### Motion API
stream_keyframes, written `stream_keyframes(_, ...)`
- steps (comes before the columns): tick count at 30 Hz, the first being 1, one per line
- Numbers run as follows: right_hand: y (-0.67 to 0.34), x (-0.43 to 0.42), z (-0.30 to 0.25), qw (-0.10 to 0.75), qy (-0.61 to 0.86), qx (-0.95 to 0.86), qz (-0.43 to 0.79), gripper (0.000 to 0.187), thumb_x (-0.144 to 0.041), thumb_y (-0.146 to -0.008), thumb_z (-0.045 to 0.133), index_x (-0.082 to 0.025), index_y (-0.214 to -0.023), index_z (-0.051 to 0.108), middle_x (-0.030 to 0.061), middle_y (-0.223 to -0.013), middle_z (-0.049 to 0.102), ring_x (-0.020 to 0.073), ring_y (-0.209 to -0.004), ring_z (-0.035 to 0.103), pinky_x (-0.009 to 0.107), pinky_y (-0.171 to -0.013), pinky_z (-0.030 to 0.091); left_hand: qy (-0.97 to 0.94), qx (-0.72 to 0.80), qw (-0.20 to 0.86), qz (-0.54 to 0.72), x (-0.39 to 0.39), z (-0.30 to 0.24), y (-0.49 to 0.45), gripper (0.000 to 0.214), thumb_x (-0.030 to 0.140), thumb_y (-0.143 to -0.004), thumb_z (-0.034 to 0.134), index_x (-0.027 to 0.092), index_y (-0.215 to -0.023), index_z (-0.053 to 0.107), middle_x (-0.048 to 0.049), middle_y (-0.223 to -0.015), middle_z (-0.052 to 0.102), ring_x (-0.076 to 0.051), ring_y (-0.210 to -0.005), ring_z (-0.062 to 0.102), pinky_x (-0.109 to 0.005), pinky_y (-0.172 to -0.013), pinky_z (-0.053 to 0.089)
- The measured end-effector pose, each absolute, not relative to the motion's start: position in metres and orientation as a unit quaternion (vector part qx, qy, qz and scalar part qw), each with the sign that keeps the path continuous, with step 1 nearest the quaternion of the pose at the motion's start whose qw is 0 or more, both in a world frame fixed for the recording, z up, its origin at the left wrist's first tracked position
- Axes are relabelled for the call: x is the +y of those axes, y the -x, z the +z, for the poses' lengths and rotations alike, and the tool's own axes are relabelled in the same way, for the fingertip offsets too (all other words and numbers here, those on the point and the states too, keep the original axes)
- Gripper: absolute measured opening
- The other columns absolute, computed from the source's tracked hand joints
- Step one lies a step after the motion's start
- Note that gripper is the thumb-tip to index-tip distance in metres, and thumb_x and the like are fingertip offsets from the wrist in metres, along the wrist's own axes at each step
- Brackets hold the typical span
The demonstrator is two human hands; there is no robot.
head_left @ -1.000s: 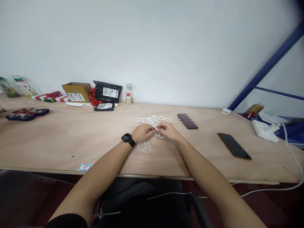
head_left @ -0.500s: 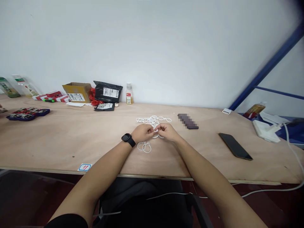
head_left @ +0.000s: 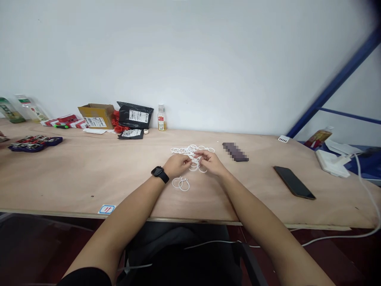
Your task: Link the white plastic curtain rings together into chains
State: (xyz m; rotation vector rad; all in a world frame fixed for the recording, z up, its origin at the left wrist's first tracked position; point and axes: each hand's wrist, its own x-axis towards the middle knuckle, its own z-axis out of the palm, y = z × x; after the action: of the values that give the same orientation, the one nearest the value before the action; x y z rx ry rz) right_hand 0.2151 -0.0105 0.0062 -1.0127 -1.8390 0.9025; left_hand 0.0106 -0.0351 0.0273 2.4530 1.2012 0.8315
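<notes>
My left hand [head_left: 177,164], with a black watch [head_left: 160,174] on its wrist, and my right hand [head_left: 210,161] meet over the middle of the wooden table [head_left: 89,174]. Both pinch white plastic rings [head_left: 195,163] between their fingertips. A loose pile of white rings [head_left: 190,150] lies just beyond the hands. Two joined rings [head_left: 180,184] lie on the table near my left wrist.
A black phone [head_left: 293,182] lies to the right, a dark blurred block [head_left: 235,152] behind my right hand. At the back left stand a cardboard box [head_left: 97,115], black bags [head_left: 135,115], a small bottle [head_left: 161,118] and purple trays [head_left: 32,143]. White cable and adapter [head_left: 331,163] at far right.
Both hands have moved slightly away from me toward the ring pile, and my right fingers have spread a little over the rings they hold.
</notes>
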Motion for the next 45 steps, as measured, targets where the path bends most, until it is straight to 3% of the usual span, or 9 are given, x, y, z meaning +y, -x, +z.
stream_keyframes(3, -0.227, -0.005, 0.008, 0.413, 0.471, -0.736, 0.257, 0.038, -0.019, -0.07, 0.052, -0.018, -0.105, 0.067, 0.0038, -0.093, 0.069, 0.0094, -0.056, 0.05, 0.023, -0.055, 0.04, -0.861, 0.412, 0.147, 0.26, -0.03, 0.026, -0.004, 0.023, 0.024, -0.083, 0.049, 0.016, -0.075, 0.069, -0.0016, -0.073, 0.068, -0.012, -0.063, 0.054, -0.023, -0.061, 0.036)
stream_keyframes(6, -0.241, -0.001, 0.01, 0.324, 0.518, -0.77, 0.183, 0.023, -0.017, -0.069, 0.055, -0.018, -0.087, 0.069, 0.0016, -0.079, 0.068, 0.0119, -0.061, 0.054, 0.023, -0.058, 0.04, -0.887, 0.378, 0.169, 0.205, -0.028, 0.022, -0.003, 0.023, 0.019, -0.078, 0.051, 0.017, -0.081, 0.073, -0.0021, -0.078, 0.071, -0.013, -0.069, 0.058, -0.022, -0.065, 0.04)
stream_keyframes(11, -0.256, 0.0, 0.012, 0.222, 0.529, -0.793, 0.205, 0.021, -0.009, -0.063, 0.056, -0.018, -0.078, 0.068, 0.0001, -0.073, 0.067, 0.0125, -0.063, 0.057, 0.021, -0.057, 0.039, -0.902, 0.337, 0.209, 0.172, -0.031, 0.015, -0.009, 0.026, 0.013, -0.069, 0.053, 0.018, -0.08, 0.076, -0.0034, -0.085, 0.072, -0.015, -0.077, 0.062, -0.023, -0.071, 0.044)
stream_keyframes(17, -0.256, -0.003, 0.012, 0.158, 0.514, -0.807, 0.244, 0.016, -0.012, -0.063, 0.057, -0.018, -0.073, 0.068, -0.0032, -0.061, 0.062, 0.0109, -0.054, 0.052, 0.02, -0.051, 0.036, -0.893, 0.354, 0.226, 0.16, -0.035, 0.018, -0.011, 0.02, 0.02, -0.074, 0.054, 0.018, -0.075, 0.074, -0.0009, -0.071, 0.07, -0.012, -0.063, 0.058, -0.022, -0.062, 0.042)
stream_keyframes(20, -0.252, -0.004, 0.012, 0.181, 0.499, -0.812, 0.244, 0.016, -0.014, -0.064, 0.057, -0.017, -0.075, 0.069, -0.0018, -0.064, 0.063, 0.0117, -0.058, 0.054, 0.021, -0.054, 0.038, -0.882, 0.388, 0.187, 0.188, -0.036, 0.021, -0.011, 0.022, 0.027, -0.08, 0.054, 0.019, -0.085, 0.074, -0.0016, -0.077, 0.07, -0.014, -0.067, 0.06, -0.024, -0.064, 0.042)
stream_keyframes(24, -0.239, -0.009, 0.012, 0.257, 0.462, -0.811, 0.251, 0.015, -0.018, -0.07, 0.056, -0.017, -0.08, 0.068, 0.0002, -0.072, 0.066, 0.013, -0.065, 0.057, 0.022, -0.06, 0.042, -0.853, 0.413, 0.135, 0.288, -0.035, 0.021, -0.011, 0.033, 0.038, -0.085, 0.055, 0.018, -0.108, 0.068, -0.007, -0.101, 0.068, -0.017, -0.084, 0.061, -0.028, -0.079, 0.046)
stream_keyframes(27, -0.227, -0.015, 0.011, 0.303, 0.435, -0.805, 0.266, 0.016, -0.021, -0.075, 0.056, -0.017, -0.084, 0.068, 0.0011, -0.075, 0.067, 0.0135, -0.068, 0.058, 0.023, -0.061, 0.043, -0.837, 0.424, 0.142, 0.316, -0.034, 0.021, -0.011, 0.042, 0.043, -0.088, 0.053, 0.017, -0.12, 0.062, -0.0096, -0.112, 0.064, -0.017, -0.083, 0.061, -0.03, -0.082, 0.047)
stream_keyframes(37, -0.21, -0.019, 0.004, 0.378, 0.394, -0.748, 0.377, 0.021, -0.032, -0.077, 0.062, -0.017, -0.089, 0.067, 0.0028, -0.081, 0.068, 0.013, -0.068, 0.059, 0.024, -0.063, 0.045, -0.84, 0.445, 0.136, 0.28, -0.035, 0.025, -0.012, 0.029, 0.038, -0.09, 0.05, 0.018, -0.083, 0.07, -0.003, -0.08, 0.069, -0.015, -0.074, 0.057, -0.025, -0.066, 0.038)
stream_keyframes(45, -0.206, -0.012, -0.001, 0.427, 0.382, -0.689, 0.443, 0.021, -0.023, -0.065, 0.062, -0.017, -0.085, 0.063, -0.0015, -0.07, 0.061, 0.0101, -0.059, 0.053, 0.023, -0.057, 0.041, -0.849, 0.412, 0.149, 0.295, -0.038, 0.026, -0.014, 0.03, 0.039, -0.09, 0.049, 0.018, -0.082, 0.069, -0.0019, -0.074, 0.066, -0.013, -0.068, 0.054, -0.025, -0.063, 0.034)
